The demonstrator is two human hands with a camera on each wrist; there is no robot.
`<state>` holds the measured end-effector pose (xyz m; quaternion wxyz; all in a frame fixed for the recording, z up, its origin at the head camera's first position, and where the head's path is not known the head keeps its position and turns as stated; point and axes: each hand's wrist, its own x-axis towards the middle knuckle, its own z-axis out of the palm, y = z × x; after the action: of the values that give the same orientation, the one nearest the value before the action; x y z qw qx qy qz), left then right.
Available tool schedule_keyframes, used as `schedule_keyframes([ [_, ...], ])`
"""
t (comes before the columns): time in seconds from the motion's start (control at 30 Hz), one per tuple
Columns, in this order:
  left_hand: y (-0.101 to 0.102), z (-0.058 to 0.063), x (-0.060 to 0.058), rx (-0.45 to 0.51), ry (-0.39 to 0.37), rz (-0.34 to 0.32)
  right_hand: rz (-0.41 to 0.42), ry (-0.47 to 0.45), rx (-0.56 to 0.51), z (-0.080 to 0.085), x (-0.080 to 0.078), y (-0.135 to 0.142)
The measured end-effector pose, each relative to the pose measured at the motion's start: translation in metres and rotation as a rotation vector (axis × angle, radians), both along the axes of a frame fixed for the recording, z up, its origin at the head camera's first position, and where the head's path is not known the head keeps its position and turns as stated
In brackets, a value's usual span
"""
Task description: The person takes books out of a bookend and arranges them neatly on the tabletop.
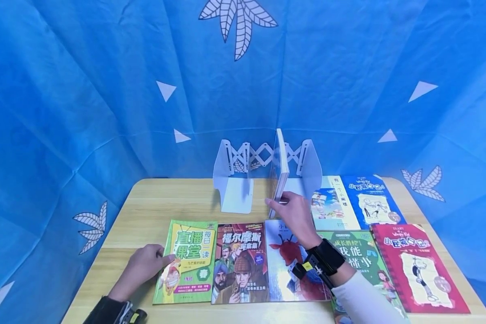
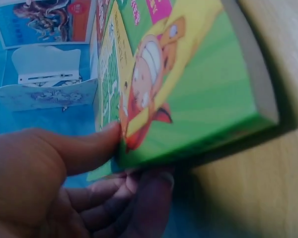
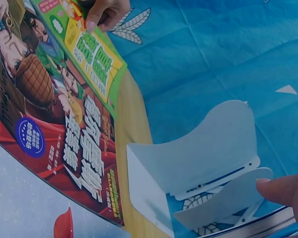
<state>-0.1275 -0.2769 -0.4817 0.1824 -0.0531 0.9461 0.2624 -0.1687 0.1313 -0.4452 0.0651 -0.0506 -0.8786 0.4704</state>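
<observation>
My right hand [image 1: 294, 212] grips the lower near edge of an upright book [image 1: 282, 164], which stands inside a white expandable bookend [image 1: 236, 195] at the back of the table. In the right wrist view only the thumb [image 3: 283, 189] and a strip of that book's edge [image 3: 263, 225] show. On the left, my left hand [image 1: 143, 268] pinches the left edge of a green and yellow book [image 1: 194, 270]. The left wrist view has the thumb on its cover and the fingers curled at its underside. This book lies face up.
Beside the green book lie a detective book [image 1: 240, 270] and a silver-blue book with a red deer [image 1: 281, 270]. Farther right are another green book [image 1: 356, 243], a red diary book [image 1: 425, 270], a blue diary book [image 1: 372, 198] and a pale book [image 1: 336, 207]. Blue cloth [image 1: 105, 90] hangs behind.
</observation>
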Motion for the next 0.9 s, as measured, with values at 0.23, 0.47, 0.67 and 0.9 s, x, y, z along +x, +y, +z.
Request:
schedule_keyframes([
  [0.23, 0.002, 0.001, -0.001, -0.048, 0.030, 0.022, -0.011, -0.007, 0.022, -0.001, -0.011, -0.004],
  [0.47, 0.003, 0.000, 0.000, -0.063, 0.045, 0.024, -0.008, 0.026, 0.074, -0.005, -0.014, -0.005],
  [0.67, 0.003, -0.001, 0.000, -0.072, 0.047, 0.032, -0.002, 0.044, 0.168, -0.004, -0.015, -0.007],
  [0.9, 0.008, -0.001, 0.000, -0.101, 0.132, 0.025, -0.009, 0.068, 0.235, -0.007, -0.015, -0.004],
])
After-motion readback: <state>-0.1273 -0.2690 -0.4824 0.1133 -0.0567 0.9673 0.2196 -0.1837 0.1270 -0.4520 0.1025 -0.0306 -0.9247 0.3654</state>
